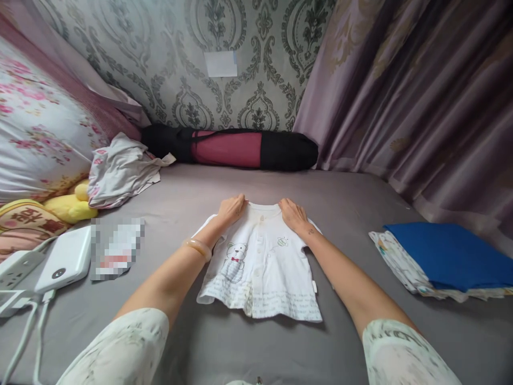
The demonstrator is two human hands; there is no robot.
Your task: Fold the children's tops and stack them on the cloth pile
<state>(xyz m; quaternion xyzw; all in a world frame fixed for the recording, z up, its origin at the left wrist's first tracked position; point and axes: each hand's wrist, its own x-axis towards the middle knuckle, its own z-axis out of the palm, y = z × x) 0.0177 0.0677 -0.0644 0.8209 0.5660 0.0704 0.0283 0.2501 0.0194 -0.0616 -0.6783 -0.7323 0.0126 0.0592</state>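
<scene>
A small white baby shirt with a buttoned front, a printed bear and a band of lettering along its hem lies spread on the grey bed sheet. My left hand is closed on the shirt's shoulder by the left side of the collar. At the other shoulder my right hand grips the cloth the same way. Both sleeves are partly hidden beneath my hands and forearms. The hem hangs toward me, slightly wavy.
Folded clothes with a blue piece on top lie at the right. On the left are a white power bank with cables, a blurred packet, a crumpled cloth and a yellow plush toy. A black-and-red long bag lies against the wall.
</scene>
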